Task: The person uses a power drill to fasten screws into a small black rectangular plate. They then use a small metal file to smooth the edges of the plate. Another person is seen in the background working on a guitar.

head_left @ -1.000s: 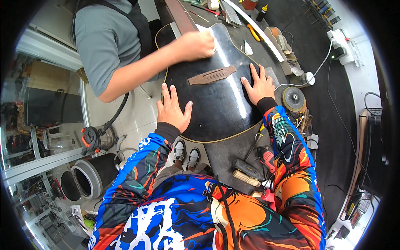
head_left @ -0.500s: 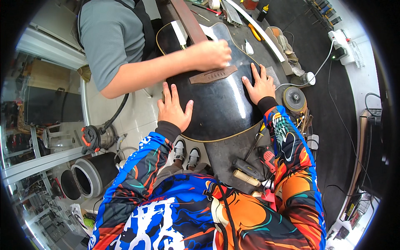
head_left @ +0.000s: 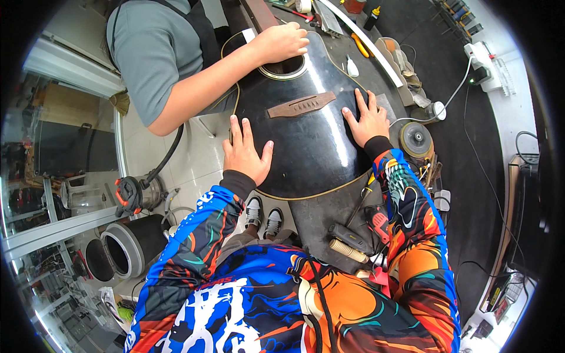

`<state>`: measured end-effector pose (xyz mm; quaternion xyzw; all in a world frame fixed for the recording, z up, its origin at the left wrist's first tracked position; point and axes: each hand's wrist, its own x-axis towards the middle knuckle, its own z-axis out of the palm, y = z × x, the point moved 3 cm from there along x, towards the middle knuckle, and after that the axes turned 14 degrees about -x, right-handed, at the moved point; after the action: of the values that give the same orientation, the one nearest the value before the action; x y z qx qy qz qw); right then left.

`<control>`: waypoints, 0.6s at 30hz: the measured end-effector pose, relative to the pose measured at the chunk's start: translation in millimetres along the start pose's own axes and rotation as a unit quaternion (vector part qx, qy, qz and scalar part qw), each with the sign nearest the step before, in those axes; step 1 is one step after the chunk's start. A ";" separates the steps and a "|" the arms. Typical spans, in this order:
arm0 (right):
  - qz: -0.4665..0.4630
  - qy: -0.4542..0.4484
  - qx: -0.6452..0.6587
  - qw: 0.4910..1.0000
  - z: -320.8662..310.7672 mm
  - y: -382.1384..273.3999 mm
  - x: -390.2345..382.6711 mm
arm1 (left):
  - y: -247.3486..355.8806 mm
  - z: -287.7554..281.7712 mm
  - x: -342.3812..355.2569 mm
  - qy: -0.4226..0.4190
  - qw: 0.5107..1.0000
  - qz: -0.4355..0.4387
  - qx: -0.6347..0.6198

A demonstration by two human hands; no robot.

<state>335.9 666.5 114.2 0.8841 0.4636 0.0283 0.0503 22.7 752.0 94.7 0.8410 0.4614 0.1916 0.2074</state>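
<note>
A glossy black acoustic guitar body (head_left: pixel 294 156) with pale edge binding lies face up in front of me. Its brown wooden bridge (head_left: pixel 301 105) sits mid-top, and the round soundhole (head_left: pixel 285 69) shows beyond. My left hand (head_left: pixel 246 154) lies flat on the lower left part of the top, fingers outstretched. Over on the right edge rests my right hand (head_left: pixel 366 122), its fingers spread. A co-worker's closed hand (head_left: pixel 281 42) is above the soundhole, close to a long reddish-brown bar (head_left: pixel 258 14) over the neck end; what it grips is hidden.
Right of the guitar, a round pad (head_left: pixel 416 140), a red power tool (head_left: pixel 377 223) and a brush (head_left: pixel 348 250) lie on the dark bench. Orange-handled pliers (head_left: pixel 359 45) and a small white bottle (head_left: pixel 352 66) are farther back. A shop vacuum (head_left: pixel 140 193) stands on the floor at left.
The co-worker's hand has moved away from near the bridge toward the neck, and the brown bar has shifted with it, uncovering the soundhole. My two hands have stayed put.
</note>
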 end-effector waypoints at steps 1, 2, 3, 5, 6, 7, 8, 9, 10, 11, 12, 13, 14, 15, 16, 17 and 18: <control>0.001 -0.001 0.000 1.000 -0.5 -0.8 0.2 | 0.1 -0.5 -0.1 -0.002 1.000 -0.002 0.000; 0.002 -0.003 0.000 1.000 -0.8 -0.9 0.0 | 0.4 -0.8 -0.2 -0.004 1.000 -0.004 0.000; 0.002 0.000 -0.002 1.000 0.1 -0.3 0.0 | 0.6 -0.8 -0.3 -0.007 1.000 -0.006 -0.001; 0.002 0.006 -0.005 1.000 1.4 0.4 0.3 | 0.8 -0.7 0.1 -0.004 1.000 -0.003 -0.002; 0.001 0.004 -0.005 1.000 1.3 -0.1 0.4 | 1.0 -0.7 0.2 -0.002 1.000 -0.002 -0.002; 0.000 0.002 -0.006 1.000 0.8 -0.9 0.5 | 1.2 -0.7 -0.1 -0.002 1.000 -0.003 -0.003; 0.000 0.001 -0.008 1.000 0.1 -1.8 0.5 | 1.4 -1.2 -0.5 -0.003 1.000 -0.004 -0.004; 0.000 0.004 -0.006 1.000 0.7 -1.4 0.6 | 1.4 -1.5 -0.7 -0.003 1.000 -0.004 -0.005; 0.000 0.007 -0.004 1.000 2.0 -0.5 0.6 | 0.5 -1.0 -0.7 -0.001 1.000 -0.001 -0.001; 0.000 0.011 -0.002 1.000 1.4 0.0 0.4 | -0.1 0.2 -0.4 0.001 1.000 0.001 0.001; 0.001 0.008 -0.004 1.000 1.1 0.0 0.5 | -0.2 0.9 -0.2 0.003 1.000 0.004 0.004; 0.002 0.006 -0.006 1.000 0.6 -0.5 0.7 | -0.4 1.2 -0.5 0.002 1.000 0.001 0.001; 0.002 0.003 -0.008 1.000 0.5 -1.2 0.6 | 0.6 -0.3 -0.5 0.000 1.000 -0.002 -0.002; 0.002 0.004 -0.006 1.000 1.3 -0.8 0.5 | 0.9 -0.9 -0.7 -0.002 1.000 -0.005 -0.005; 0.001 0.005 -0.005 1.000 2.4 0.0 0.6 | 0.8 -0.6 -0.9 -0.004 1.000 -0.005 -0.002; 0.001 0.006 -0.005 1.000 1.9 0.3 0.8 | 0.9 -0.7 -0.5 -0.006 1.000 -0.006 0.001; 0.001 0.004 -0.005 1.000 1.3 0.5 0.9 | 1.0 -0.7 -0.1 -0.008 1.000 -0.006 0.003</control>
<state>336.9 666.8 113.0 0.8840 0.4631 0.0347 0.0530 23.0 751.6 95.8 0.8405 0.4652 0.1819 0.2096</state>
